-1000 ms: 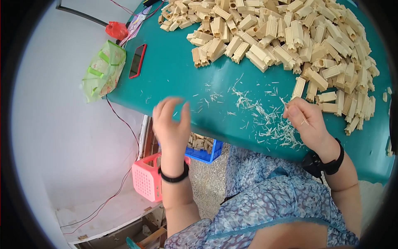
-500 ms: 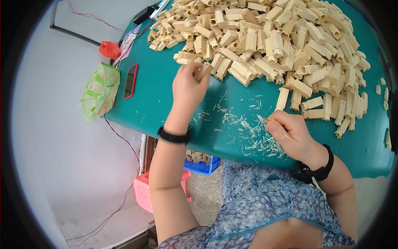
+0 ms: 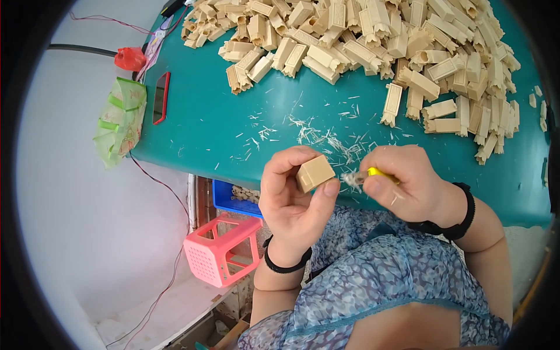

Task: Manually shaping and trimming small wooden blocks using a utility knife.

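My left hand (image 3: 291,195) holds a beige plastic block (image 3: 315,172) by its end, between thumb and fingers, just over the near edge of the teal table (image 3: 210,125). My right hand (image 3: 408,184) grips a small tool with a yellow handle (image 3: 376,172); its tip sits close to the block's right side. A large heap of the same beige blocks (image 3: 373,41) covers the far part of the table. Thin pale shavings (image 3: 326,137) lie scattered on the table ahead of both hands.
A phone in a red case (image 3: 161,97) lies at the table's left edge, next to a green plastic bag (image 3: 121,121) and a red object (image 3: 129,58). Below the table stand a pink basket (image 3: 219,251) and a blue crate (image 3: 233,201). Cables run along the white floor.
My left hand reached up to the heap, took a block and brought it back to the near edge. My right hand moved in toward it with the yellow tool.
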Tool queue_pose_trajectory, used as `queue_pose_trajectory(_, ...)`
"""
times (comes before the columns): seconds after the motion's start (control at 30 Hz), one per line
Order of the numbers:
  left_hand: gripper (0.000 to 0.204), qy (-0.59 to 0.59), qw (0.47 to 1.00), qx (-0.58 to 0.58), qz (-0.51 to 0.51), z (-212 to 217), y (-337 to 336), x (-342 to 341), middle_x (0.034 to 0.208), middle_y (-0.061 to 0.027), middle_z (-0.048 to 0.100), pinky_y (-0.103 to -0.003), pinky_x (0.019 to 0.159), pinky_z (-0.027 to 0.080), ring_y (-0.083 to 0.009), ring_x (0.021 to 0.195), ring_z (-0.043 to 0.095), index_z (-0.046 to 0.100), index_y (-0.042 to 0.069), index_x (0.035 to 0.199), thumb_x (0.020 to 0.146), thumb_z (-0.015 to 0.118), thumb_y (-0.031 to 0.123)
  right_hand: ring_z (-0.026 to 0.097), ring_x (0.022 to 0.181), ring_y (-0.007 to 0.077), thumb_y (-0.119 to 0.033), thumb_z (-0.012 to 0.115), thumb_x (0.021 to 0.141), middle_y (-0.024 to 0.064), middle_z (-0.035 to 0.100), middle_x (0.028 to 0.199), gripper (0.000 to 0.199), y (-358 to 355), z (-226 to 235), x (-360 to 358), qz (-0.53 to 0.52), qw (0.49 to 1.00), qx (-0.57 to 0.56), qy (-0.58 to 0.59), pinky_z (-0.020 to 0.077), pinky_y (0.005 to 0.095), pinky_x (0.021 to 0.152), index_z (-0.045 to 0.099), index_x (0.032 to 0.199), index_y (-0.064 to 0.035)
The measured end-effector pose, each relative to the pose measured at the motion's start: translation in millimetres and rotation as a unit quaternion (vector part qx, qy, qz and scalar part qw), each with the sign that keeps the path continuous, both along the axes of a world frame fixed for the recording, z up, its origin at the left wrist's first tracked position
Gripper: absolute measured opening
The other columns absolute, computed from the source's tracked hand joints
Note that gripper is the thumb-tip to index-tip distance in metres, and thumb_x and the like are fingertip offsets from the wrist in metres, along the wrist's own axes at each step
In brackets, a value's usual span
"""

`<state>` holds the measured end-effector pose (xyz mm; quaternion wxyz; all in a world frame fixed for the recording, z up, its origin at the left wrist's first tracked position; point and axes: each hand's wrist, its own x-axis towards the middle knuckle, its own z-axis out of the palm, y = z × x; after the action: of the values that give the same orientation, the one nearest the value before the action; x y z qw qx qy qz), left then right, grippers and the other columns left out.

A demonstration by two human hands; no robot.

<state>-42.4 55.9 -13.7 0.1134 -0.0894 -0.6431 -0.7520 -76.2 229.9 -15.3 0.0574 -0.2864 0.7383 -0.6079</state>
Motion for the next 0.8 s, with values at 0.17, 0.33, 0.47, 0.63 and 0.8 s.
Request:
queue_pose_trajectory(0.17,0.042,0.084,0.989,-0.105,0.067,-7.4,0.6,3.0,0.096,-0.012,0.049,-0.026,0.071,0.044,-0.0166,0.083,0.051,0.043,0.001,0.103,0.069,0.066,-0.005,0.051,0.049,0.0252,-0.027,0.058,0.082,0.0084,0.049,0.058,0.024,-0.4,0.2,1.0,0.003,0.999,0.021,0.045,0.0385,0.0309,0.042,0.054,0.072,-0.0054)
queue_pose_trajectory(0.33,0.043,0.104,0.983,-0.131,0.076,-7.2,1.4,2.7,0.096,-0.0131,0.049,-0.026,0.07,0.044,-0.0176,0.083,0.052,0.043,0.001,0.101,0.067,0.068,-0.004,0.05,0.048,0.0253,-0.026,0.059,0.081,0.0081,0.048,0.056,0.024,0.7,0.0,-0.5,-0.014,0.998,0.027,0.06,0.0378,0.0314,0.041,0.052,0.07,-0.0055)
queue_pose_trajectory(0.47,0.044,0.126,0.973,-0.175,0.083,-6.8,-0.4,1.9,0.097,-0.0139,0.049,-0.027,0.07,0.045,-0.0188,0.082,0.053,0.043,0.002,0.1,0.065,0.069,-0.004,0.05,0.048,0.025,-0.025,0.06,0.08,0.008,0.047,0.056,0.024,0.5,0.1,-1.6,-0.012,0.997,0.033,0.073,0.0375,0.0315,0.041,0.052,0.069,-0.0055)
queue_pose_trajectory(0.63,0.042,0.116,0.969,-0.194,0.098,-4.4,-1.3,3.3,0.093,-0.0136,0.051,-0.027,0.069,0.045,-0.0194,0.08,0.053,0.045,0.003,0.098,0.064,0.069,-0.004,0.05,0.046,0.0242,-0.024,0.061,0.079,0.0074,0.047,0.055,0.023,-0.3,-1.0,-2.1,-0.02,0.996,0.034,0.086,0.0373,0.0312,0.04,0.052,0.069,-0.0057)
queue_pose_trajectory(0.8,0.042,0.097,0.971,-0.198,0.091,-2.0,-1.4,4.0,0.087,-0.0118,0.054,-0.028,0.067,0.044,-0.0194,0.078,0.054,0.047,0.004,0.095,0.061,0.07,-0.004,0.049,0.045,0.0226,-0.024,0.063,0.078,0.006,0.048,0.055,0.023,0.1,-3.1,-4.1,-0.02,0.992,0.038,0.118,0.0369,0.0302,0.039,0.052,0.068,-0.0066)
